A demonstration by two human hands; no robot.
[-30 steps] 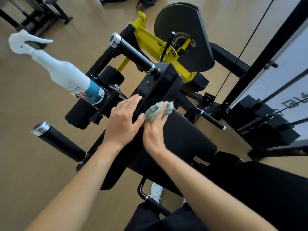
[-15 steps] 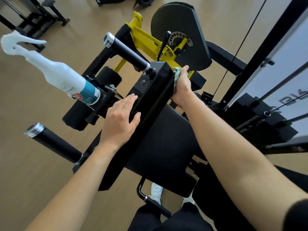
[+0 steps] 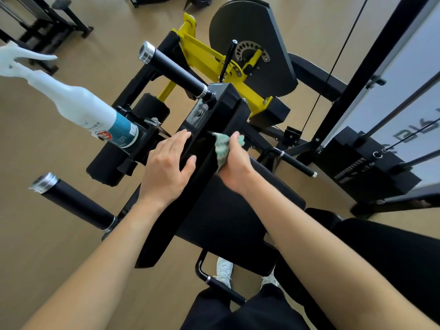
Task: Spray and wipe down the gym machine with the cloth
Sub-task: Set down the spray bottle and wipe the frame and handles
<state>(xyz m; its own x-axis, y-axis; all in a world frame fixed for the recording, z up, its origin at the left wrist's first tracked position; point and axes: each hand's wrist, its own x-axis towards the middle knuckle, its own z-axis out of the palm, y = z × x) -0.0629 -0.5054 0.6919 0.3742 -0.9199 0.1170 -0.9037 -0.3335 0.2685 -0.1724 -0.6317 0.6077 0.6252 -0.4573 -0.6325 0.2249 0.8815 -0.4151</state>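
Left hand (image 3: 166, 167): flat, fingers straight, bracing the machine post (image 3: 214, 108).
Right hand (image 3: 234, 167): grips the bunched cloth (image 3: 222, 148) against the post's right face, above the seat (image 3: 238, 210).
Bottle (image 3: 90, 110): lodged left of the post.
I'd wipe in long, overlapping strokes with firm pressure.

head-worn, close above gym machine (image 3: 226, 210)

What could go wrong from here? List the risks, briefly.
1. The spray bottle perches on the machine's frame beside the left hand; a bump could knock it to the floor.
2. The cloth is bunched small in the right hand, so pale smears near the top of the black pad could be missed.
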